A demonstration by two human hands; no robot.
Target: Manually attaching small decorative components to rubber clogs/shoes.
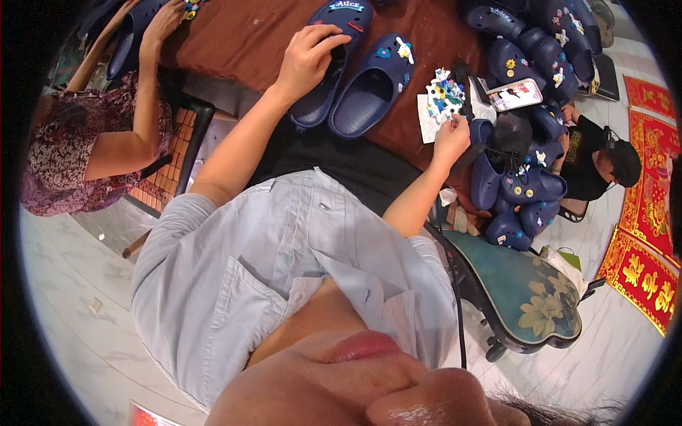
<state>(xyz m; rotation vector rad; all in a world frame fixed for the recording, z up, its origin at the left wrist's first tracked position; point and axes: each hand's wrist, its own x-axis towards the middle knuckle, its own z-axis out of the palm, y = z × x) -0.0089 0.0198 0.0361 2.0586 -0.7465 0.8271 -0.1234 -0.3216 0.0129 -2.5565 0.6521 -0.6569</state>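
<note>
My left hand [307,57] grips the side of a navy clog [334,42] lying on the brown table [241,35]. A second navy clog [373,85], with small charms on its toe, lies beside it to the right. My right hand [451,138] pinches a small charm at the edge of a pile of colourful shoe charms [444,94] on a white sheet. My pale blue shirt fills the middle of the view.
A heap of navy clogs [529,177] with charms sits at the right, more at the top right [540,42]. A phone [515,94] lies by the charms. One person in a patterned top sits at left [85,142], another in black at right [597,160]. A teal chair [526,291] stands at the lower right.
</note>
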